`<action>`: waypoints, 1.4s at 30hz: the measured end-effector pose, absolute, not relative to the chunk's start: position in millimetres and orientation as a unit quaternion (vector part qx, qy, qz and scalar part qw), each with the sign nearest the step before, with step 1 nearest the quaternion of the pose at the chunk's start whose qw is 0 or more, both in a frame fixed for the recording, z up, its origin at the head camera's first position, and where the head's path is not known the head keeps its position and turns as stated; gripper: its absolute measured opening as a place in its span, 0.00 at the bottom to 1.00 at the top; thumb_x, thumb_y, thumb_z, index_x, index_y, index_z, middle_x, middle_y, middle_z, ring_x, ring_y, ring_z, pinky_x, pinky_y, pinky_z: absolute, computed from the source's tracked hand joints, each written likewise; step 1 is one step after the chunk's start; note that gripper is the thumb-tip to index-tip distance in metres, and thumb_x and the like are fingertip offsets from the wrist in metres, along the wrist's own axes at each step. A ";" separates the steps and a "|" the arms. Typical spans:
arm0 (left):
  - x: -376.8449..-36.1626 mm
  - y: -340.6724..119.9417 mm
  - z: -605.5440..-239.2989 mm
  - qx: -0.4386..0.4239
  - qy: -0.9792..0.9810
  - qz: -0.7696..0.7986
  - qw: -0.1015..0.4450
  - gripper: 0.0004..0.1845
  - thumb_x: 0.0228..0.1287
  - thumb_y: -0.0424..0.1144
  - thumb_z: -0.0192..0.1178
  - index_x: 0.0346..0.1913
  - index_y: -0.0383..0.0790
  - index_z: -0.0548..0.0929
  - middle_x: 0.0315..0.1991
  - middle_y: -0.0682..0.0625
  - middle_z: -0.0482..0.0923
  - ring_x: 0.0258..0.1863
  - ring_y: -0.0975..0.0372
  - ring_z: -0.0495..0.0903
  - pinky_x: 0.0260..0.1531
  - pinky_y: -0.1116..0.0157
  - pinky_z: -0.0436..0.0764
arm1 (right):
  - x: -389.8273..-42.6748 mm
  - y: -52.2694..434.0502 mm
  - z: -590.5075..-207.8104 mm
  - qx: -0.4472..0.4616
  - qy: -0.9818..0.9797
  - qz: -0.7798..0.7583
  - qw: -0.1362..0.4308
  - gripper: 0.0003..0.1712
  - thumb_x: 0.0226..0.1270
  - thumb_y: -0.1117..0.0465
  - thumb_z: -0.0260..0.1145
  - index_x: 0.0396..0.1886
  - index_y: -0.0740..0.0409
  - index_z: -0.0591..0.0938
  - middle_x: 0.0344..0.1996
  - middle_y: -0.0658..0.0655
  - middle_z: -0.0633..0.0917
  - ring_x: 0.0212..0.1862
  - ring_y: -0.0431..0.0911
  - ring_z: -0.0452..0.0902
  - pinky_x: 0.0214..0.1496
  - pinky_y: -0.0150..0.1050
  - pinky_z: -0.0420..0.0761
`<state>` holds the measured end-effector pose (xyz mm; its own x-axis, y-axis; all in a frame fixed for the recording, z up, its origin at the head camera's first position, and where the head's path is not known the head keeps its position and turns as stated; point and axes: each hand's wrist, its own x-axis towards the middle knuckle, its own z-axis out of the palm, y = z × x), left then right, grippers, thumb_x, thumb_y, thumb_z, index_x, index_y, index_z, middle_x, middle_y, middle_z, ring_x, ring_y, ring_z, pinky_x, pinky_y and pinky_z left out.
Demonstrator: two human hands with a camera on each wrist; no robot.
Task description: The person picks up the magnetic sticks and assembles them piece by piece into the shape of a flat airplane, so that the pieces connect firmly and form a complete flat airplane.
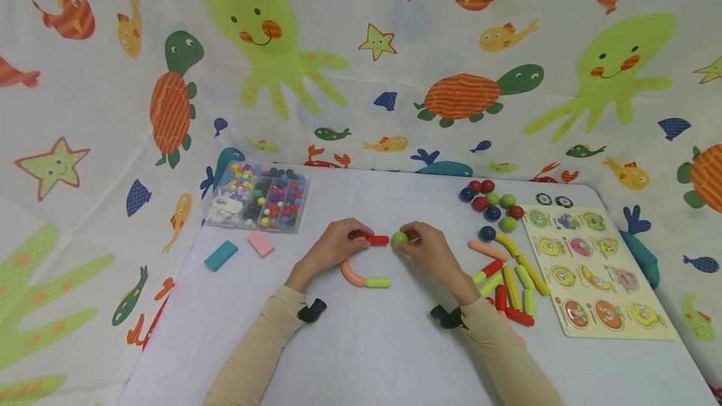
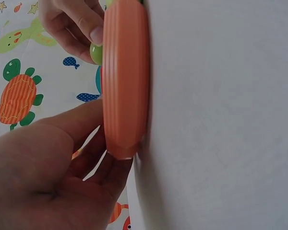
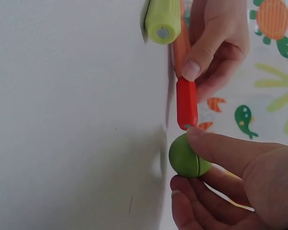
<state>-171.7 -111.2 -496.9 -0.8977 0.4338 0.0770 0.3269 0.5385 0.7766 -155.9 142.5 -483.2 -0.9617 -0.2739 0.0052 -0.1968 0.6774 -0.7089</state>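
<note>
My left hand (image 1: 340, 244) pinches a curved orange rod (image 2: 126, 81) where it meets a short red rod (image 3: 186, 103). The orange piece bends into a C, and a light green rod (image 1: 378, 282) sits at its lower end, a silvery disc showing on that rod's tip in the right wrist view. Between thumb and fingers, my right hand (image 1: 430, 248) holds a green ball (image 3: 185, 157) just off the red rod's free end. Whether ball and rod touch is hard to tell, as the right thumb tip lies close to the gap.
A clear compartment box (image 1: 301, 205) of beads stands back left, near teal (image 1: 221, 255) and pink (image 1: 261, 244) blocks. To the right lie several coloured balls (image 1: 492, 213), a pile of rods (image 1: 511, 287) and a wooden fruit puzzle board (image 1: 589, 324). A patterned cloth hangs behind.
</note>
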 end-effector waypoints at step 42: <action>-158.3 -106.9 -481.8 0.220 0.868 0.443 0.040 0.11 0.65 0.36 0.69 0.49 0.42 0.89 0.42 0.52 0.85 0.41 0.63 0.80 0.46 0.63 0.83 | -158.9 227.2 -457.7 -0.046 0.922 -0.377 -0.074 0.22 0.70 0.54 0.70 0.58 0.60 0.81 0.51 0.62 0.86 0.50 0.53 0.83 0.52 0.47 0.85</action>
